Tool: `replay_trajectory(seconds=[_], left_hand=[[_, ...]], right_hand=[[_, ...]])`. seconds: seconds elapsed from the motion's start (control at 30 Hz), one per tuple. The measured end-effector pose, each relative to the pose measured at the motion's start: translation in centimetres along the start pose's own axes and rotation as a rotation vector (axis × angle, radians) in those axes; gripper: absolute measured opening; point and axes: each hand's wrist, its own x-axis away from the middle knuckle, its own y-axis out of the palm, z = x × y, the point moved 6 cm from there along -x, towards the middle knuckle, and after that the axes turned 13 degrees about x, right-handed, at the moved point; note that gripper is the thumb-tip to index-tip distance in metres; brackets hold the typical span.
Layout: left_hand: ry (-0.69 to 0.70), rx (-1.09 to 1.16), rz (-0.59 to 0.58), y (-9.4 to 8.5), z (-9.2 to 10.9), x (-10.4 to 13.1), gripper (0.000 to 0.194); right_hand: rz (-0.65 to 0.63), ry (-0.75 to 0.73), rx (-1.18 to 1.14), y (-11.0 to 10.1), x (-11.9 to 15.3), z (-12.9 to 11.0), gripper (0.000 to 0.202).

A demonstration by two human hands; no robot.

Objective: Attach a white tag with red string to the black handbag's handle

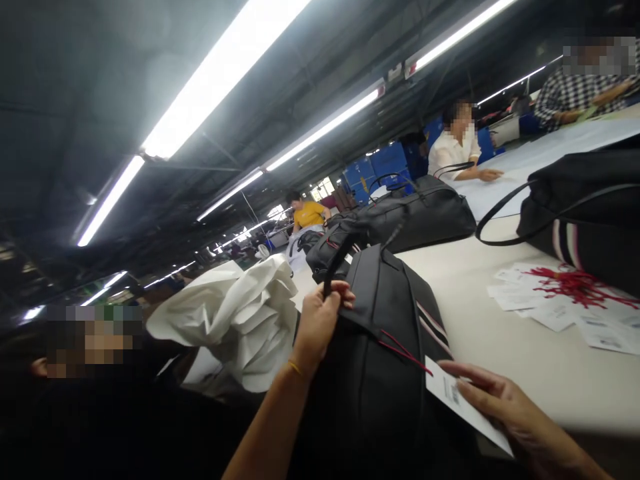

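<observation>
A black bag (385, 353) with a white, black and pink stripe stands right in front of me. My left hand (323, 320) is closed around its dark handle (336, 263), above the bag's top edge. To the right, my right hand (500, 400) pinches a white hang tag (463, 400) with printing and a barcode between thumb and fingers. A red cord (405, 352) runs from the tag up to the base of the handle; how it is fastened there I cannot make out.
More white tags with red cords (575, 293) lie fanned on the pale table (465, 320). Other black bags (420, 213) stand behind and at the right (590, 207). Crumpled white paper (240, 320) is at the left, near a person in dark clothes (100, 413). Several people work farther back.
</observation>
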Motion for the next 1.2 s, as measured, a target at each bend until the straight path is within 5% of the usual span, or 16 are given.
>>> replay_trajectory(seconds=[0.13, 0.33, 0.67, 0.93, 1.2], left_hand=[[-0.135, 0.245, 0.033, -1.7, -1.7, -0.1, 0.044], [0.127, -0.085, 0.119, -3.6, -1.2, 0.7, 0.038], [0.092, -0.01, 0.217, -4.7, -2.9, 0.4, 0.04], [0.055, 0.052, 0.208, -4.3, -2.8, 0.4, 0.044], [0.018, 0.01, 0.247, -5.8, -2.4, 1.4, 0.045]], right_hand=[[-0.003, -0.004, -0.024, 0.1, 0.6, -0.2, 0.053], [-0.016, -0.027, -0.031, -0.3, 0.2, -0.4, 0.053], [0.01, -0.166, -0.006, -0.7, -0.7, -1.3, 0.064], [0.06, -0.193, -0.029, -1.6, -1.6, -0.7, 0.053], [0.262, -0.237, 0.456, -5.8, -1.1, 0.3, 0.055]])
